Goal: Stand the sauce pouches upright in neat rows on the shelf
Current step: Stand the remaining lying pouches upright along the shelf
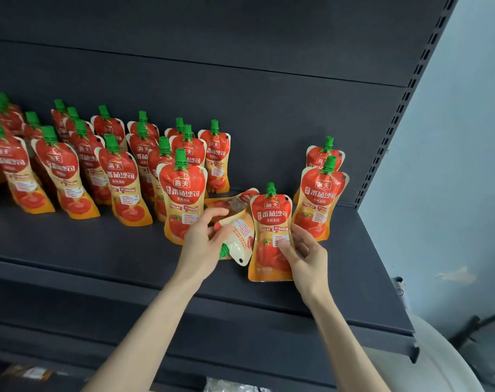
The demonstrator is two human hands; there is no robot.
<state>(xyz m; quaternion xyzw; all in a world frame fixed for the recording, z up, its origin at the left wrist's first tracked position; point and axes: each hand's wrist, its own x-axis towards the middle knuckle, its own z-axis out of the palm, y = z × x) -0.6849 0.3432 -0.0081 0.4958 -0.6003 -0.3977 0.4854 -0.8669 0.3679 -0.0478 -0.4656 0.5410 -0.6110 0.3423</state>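
Observation:
Several red-and-yellow sauce pouches with green caps (122, 182) stand in rows on the dark shelf (99, 250). My right hand (305, 253) grips an upright pouch (270, 222) near the shelf's front, thumb on its face. My left hand (204, 241) holds a pouch lying flat (240, 236), its green cap pointing toward me. Another flat pouch (232, 203) lies just behind it. Two upright pouches (318, 193) stand to the right, one behind the other.
The shelf's dark back panel (240, 94) rises behind the rows, and a perforated upright (404, 103) bounds the right end. A blue wall (452, 179) lies beyond. A white rounded object (438, 363) sits at the lower right, below the shelf.

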